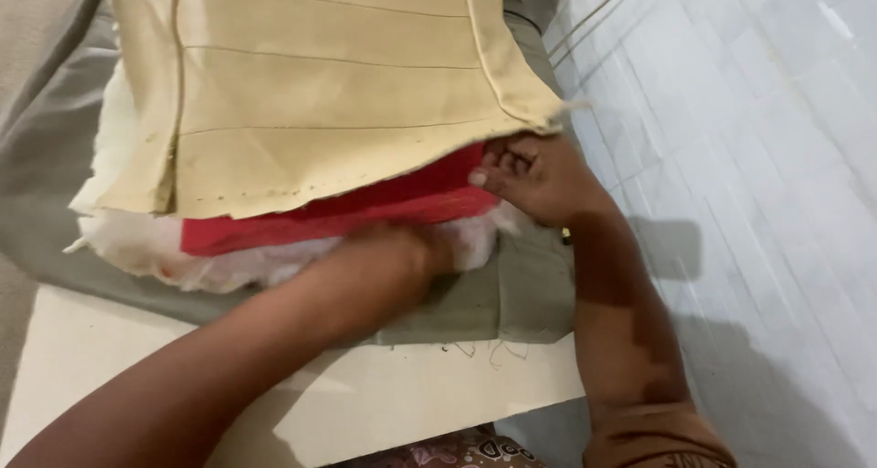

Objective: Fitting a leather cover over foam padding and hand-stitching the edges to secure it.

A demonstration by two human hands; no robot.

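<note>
A tan stitched fabric cover lies over a red fabric layer, which rests on white fluffy stuffing. My right hand grips the red layer's right corner under the tan cover's frayed edge, thumb on the red cloth. My left hand is blurred and pressed into the white stuffing just below the red layer; its fingers are hidden in the filling.
Grey-green cloth spreads beneath the stack. A cream flat board lies in front, near me. White tiled floor runs along the right. Patterned clothing shows at the bottom edge.
</note>
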